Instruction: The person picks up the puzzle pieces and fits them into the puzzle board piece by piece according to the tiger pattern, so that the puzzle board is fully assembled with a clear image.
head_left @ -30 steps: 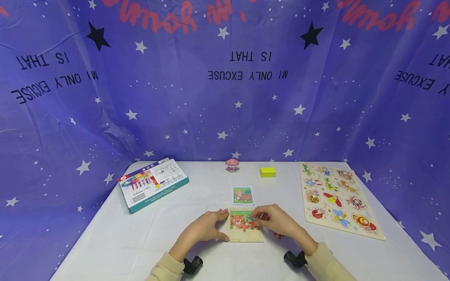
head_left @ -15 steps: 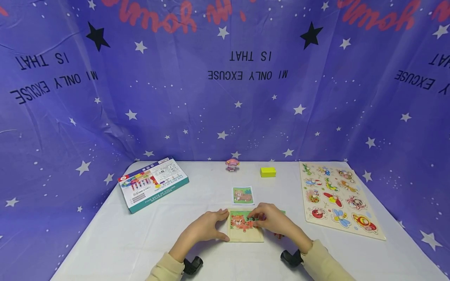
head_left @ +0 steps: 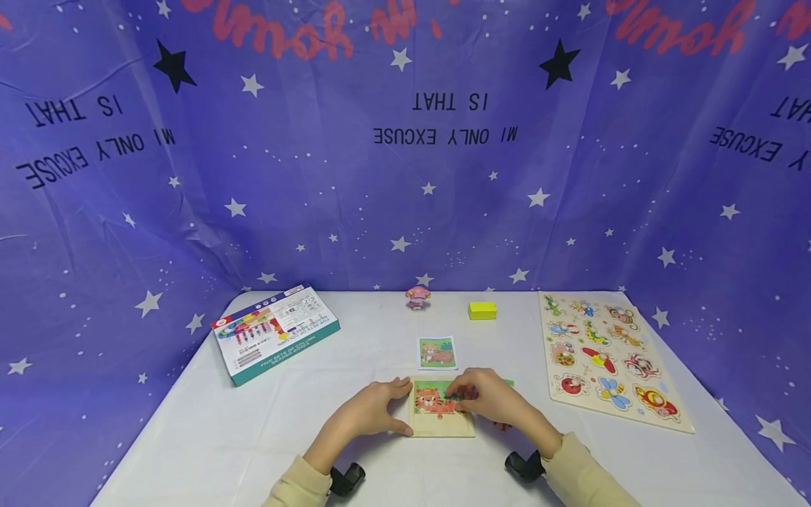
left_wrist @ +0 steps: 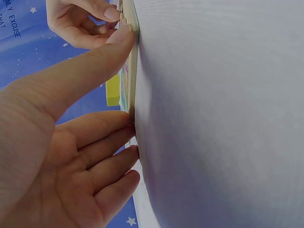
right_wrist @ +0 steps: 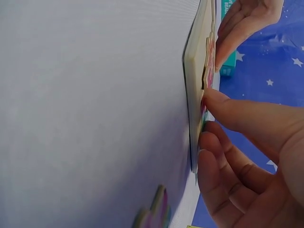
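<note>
A wooden puzzle board [head_left: 443, 427] lies in front of the person, its upper part filled with tiger-picture pieces [head_left: 431, 400] and its lower strip bare wood. The left hand [head_left: 370, 408] rests at the board's left side, thumb at the near corner and fingertips along the edge, fingers spread and nearly straight. Over the board's right part, the right hand [head_left: 491, 396] pinches a puzzle piece [right_wrist: 204, 102] down at the surface, mostly hidden by its fingers. Loose puzzle pieces [head_left: 503, 425] lie under and beside the right hand.
Behind the board lies a picture card [head_left: 438, 353] of a tiger. Farther back stand a pink figurine [head_left: 418, 298] and a yellow block [head_left: 483, 310]. A boxed bead set [head_left: 275, 334] lies at left, a knobbed animal puzzle [head_left: 611, 359] at right.
The right hand has moved slightly left over the board, and the piece at its fingertips now sits lower among the others. The left hand has stayed in place.
</note>
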`<action>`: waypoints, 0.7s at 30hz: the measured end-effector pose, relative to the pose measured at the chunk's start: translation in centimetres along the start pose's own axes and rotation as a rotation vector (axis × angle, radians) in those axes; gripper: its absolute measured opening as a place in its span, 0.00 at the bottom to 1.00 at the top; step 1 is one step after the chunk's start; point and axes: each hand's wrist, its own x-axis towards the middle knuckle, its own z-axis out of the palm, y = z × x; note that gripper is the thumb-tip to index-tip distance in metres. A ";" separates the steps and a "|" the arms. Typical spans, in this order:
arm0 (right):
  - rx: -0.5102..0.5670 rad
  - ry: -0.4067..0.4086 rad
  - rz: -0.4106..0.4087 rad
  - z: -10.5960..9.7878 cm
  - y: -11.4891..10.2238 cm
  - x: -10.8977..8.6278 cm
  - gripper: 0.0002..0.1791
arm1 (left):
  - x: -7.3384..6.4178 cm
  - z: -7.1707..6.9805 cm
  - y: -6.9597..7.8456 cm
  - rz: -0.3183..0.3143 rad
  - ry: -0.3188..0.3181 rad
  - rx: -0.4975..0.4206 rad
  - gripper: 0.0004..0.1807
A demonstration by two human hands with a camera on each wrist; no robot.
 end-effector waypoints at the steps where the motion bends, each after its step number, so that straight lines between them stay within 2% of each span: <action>1: -0.001 -0.002 0.000 0.0 0.0 0.0 0.12 | 0.0 0.0 0.0 0.000 0.000 -0.001 0.47; 11: 0.002 -0.020 0.002 -0.7 -0.4 -0.3 0.12 | 0.0 0.0 -0.1 0.008 0.003 -0.014 0.47; 21: 0.016 -0.026 0.006 -0.6 0.0 -0.1 0.11 | 0.1 0.1 -0.1 0.011 0.002 -0.010 0.47</action>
